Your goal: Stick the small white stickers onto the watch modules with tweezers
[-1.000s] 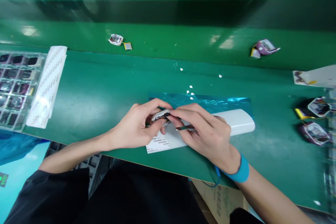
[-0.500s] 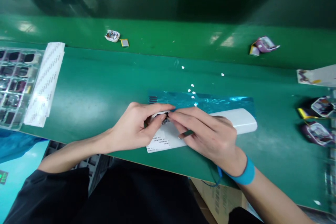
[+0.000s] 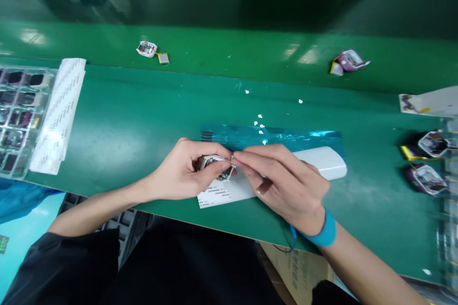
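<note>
My left hand (image 3: 182, 169) is closed around a small white watch case (image 3: 213, 158), its open side up with electronic parts showing inside. The thumb lies across the near part of the case and the fingers curl behind it. My right hand (image 3: 288, 183) pinches thumb and forefinger together at the case's right edge; a tiny pale bit shows at the fingertips, too small to name. A blue band (image 3: 325, 231) circles the right wrist. Under both hands lies a white printed sheet (image 3: 216, 197), with a smooth white rounded object (image 3: 327, 162) behind my right hand.
Blue film (image 3: 236, 134) and several small white stickers (image 3: 261, 126) lie beyond the hands. A clear tray (image 3: 21, 119) of watch cases and white printed strips (image 3: 59, 119) are left. More open cases sit at the back, white (image 3: 146, 48) and purple (image 3: 350, 60), and at right (image 3: 427, 178).
The white case has tilted so more of its inside shows, and the left thumb has shifted on it. My right fingertips have moved slightly to the case's edge. The whole view has shifted a little.
</note>
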{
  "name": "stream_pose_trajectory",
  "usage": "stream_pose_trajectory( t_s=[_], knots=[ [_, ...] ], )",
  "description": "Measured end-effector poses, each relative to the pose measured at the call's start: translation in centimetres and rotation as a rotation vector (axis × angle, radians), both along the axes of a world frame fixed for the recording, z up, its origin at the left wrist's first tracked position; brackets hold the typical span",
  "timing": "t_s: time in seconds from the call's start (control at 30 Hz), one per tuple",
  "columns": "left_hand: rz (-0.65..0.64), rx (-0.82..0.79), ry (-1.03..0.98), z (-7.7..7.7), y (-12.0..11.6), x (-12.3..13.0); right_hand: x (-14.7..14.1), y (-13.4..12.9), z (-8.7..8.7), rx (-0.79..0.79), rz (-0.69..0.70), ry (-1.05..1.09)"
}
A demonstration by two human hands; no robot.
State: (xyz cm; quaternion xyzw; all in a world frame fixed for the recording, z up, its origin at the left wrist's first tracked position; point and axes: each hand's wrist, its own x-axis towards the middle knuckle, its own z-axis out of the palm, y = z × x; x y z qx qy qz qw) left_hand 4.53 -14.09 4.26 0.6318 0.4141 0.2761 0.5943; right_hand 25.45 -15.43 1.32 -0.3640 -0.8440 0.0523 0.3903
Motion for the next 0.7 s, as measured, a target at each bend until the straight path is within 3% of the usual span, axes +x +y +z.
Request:
stream_pose_trajectory(
  t_s=[0.13,0.3,0.47,0.5,0.63,0.7],
  knots=[
    [-0.048,-0.141,-0.086,0.2,0.2,-0.2,0.9,0.0,0.6,0.059,0.074,-0.181],
    [-0.075,-0.164,-0.077,0.5,0.3,-0.1,1.3,0.1,1.3,0.059,0.110,-0.299],
    [-0.048,-0.273,-0.108,0.2,0.2,0.0,0.9,0.6,0.9,0.108,-0.217,-0.276],
    [-0.038,-0.295,-0.132,0.1,0.2,-0.1,0.8,0.7,1.0,0.114,-0.206,-0.290],
    [-0.044,-0.305,-0.216,-0.3,0.2,-0.2,1.1,1.0,1.8,0.119,0.049,-0.378],
    [-0.047,-0.292,-0.220,-0.5,0.2,-0.3,1.3,1.0,2.1,0.118,0.090,-0.376]
  ],
)
